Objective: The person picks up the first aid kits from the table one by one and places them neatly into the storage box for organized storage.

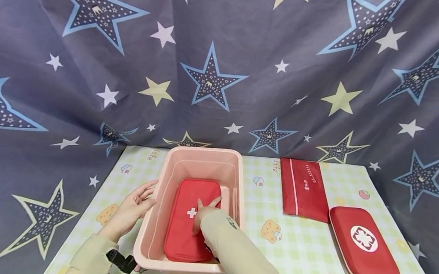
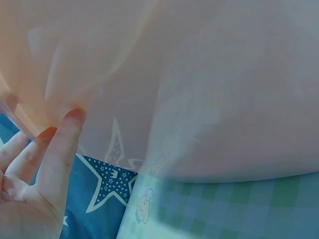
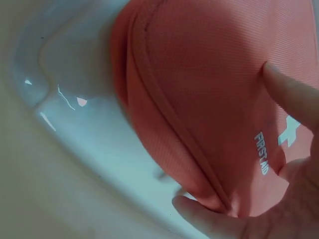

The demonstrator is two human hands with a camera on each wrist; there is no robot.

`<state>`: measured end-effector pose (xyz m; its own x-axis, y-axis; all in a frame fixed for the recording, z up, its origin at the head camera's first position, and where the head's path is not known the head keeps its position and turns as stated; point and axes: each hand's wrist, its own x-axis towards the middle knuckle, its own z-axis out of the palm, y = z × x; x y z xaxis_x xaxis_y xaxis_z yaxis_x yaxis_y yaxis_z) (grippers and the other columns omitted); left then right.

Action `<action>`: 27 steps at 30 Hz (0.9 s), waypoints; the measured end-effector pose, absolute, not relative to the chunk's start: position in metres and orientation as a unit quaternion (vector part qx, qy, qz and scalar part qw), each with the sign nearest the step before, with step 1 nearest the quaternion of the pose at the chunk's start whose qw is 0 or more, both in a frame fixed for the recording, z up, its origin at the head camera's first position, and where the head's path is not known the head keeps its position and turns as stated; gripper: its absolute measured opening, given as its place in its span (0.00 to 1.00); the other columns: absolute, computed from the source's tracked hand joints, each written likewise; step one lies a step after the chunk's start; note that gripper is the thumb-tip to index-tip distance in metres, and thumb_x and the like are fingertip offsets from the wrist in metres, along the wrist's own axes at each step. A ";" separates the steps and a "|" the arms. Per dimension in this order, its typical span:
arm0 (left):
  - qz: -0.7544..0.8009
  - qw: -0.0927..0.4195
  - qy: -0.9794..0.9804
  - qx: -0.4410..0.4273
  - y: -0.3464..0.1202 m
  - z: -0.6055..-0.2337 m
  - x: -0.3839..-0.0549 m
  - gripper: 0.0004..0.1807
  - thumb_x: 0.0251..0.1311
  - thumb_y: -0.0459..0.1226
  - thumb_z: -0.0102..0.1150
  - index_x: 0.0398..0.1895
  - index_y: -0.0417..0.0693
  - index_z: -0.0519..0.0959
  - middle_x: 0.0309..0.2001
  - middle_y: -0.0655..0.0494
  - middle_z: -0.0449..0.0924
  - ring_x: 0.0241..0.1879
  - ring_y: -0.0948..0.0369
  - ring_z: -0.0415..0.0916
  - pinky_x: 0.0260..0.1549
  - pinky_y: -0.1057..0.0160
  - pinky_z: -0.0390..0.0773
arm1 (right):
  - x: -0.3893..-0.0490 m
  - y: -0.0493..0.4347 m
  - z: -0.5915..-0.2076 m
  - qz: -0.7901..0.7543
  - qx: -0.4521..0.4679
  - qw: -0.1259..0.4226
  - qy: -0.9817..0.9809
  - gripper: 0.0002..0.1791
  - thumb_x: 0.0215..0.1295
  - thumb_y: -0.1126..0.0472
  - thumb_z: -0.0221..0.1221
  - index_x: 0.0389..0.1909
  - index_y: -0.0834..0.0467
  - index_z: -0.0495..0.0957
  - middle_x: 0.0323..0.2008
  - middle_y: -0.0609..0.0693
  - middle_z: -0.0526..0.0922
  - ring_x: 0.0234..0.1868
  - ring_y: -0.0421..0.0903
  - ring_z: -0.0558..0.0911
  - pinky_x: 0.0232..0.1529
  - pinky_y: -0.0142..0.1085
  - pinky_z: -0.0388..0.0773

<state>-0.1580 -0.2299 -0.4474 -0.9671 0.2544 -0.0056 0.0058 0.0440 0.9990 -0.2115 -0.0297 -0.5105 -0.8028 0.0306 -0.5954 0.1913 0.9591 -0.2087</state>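
Pouch (image 1: 183, 220) of red textured fabric, rectangular with rounded corners, lies flat on the floor of a pale pink, deep plastic tub (image 1: 178, 266), its white cross (image 1: 191, 212) facing up. White lettering (image 3: 261, 153) beside the cross reads "FIRST AID". The right hand (image 1: 203, 211) reaches down into the tub with its fingers spread; fingertips touch the pouch's top, and one digit lies at its piped edge. It is not clenched. The left hand (image 1: 130, 213) is outside, at the tub's left side, its fairly straight fingers touching the wall near the rim without a closed grasp. Both arms wear cream sleeves (image 1: 248, 259), and a small black device (image 1: 124, 262) sits at the left wrist.

The tub stands on a worktop (image 1: 287, 262) covered with a green-and-white checked cloth (image 1: 255, 221) printed with cartoon figures. To the tub's right lies a flat dark-red packet (image 1: 303, 189) with a pale stripe; just beside its near corner is a red, rounded, padded-looking case (image 1: 363, 245) bearing a round white emblem. Behind hangs a dark blue-grey curtain (image 1: 243, 27) patterned with stars.
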 end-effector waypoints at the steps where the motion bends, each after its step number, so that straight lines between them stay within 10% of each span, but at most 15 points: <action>1: 0.686 0.091 0.716 0.092 -0.230 -0.448 -0.158 0.32 0.66 0.30 0.49 0.71 0.36 0.51 0.51 0.71 0.75 0.47 0.70 0.77 0.37 0.63 0.82 | -0.214 -0.032 -0.517 -0.125 0.062 0.305 0.942 0.65 0.36 0.53 0.77 0.73 0.31 0.44 0.73 0.63 0.26 0.58 0.67 0.68 0.41 0.52 0.80; 14: 0.694 0.091 0.706 0.109 -0.231 -0.449 -0.159 0.32 0.66 0.30 0.48 0.71 0.35 0.50 0.52 0.70 0.74 0.48 0.70 0.77 0.37 0.63 0.82 | -0.192 -0.032 -0.471 0.003 -0.031 0.250 0.968 0.56 0.42 0.42 0.71 0.72 0.31 0.49 0.75 0.55 0.38 0.65 0.65 0.61 0.62 0.66 0.56; 27: 0.699 0.086 0.703 0.103 -0.231 -0.451 -0.159 0.32 0.66 0.30 0.49 0.71 0.35 0.51 0.51 0.71 0.75 0.48 0.70 0.78 0.35 0.63 0.82 | -0.189 -0.032 -0.452 0.009 -0.116 0.165 0.980 0.47 0.53 0.36 0.61 0.72 0.34 0.50 0.75 0.52 0.42 0.74 0.59 0.46 0.70 0.60 0.37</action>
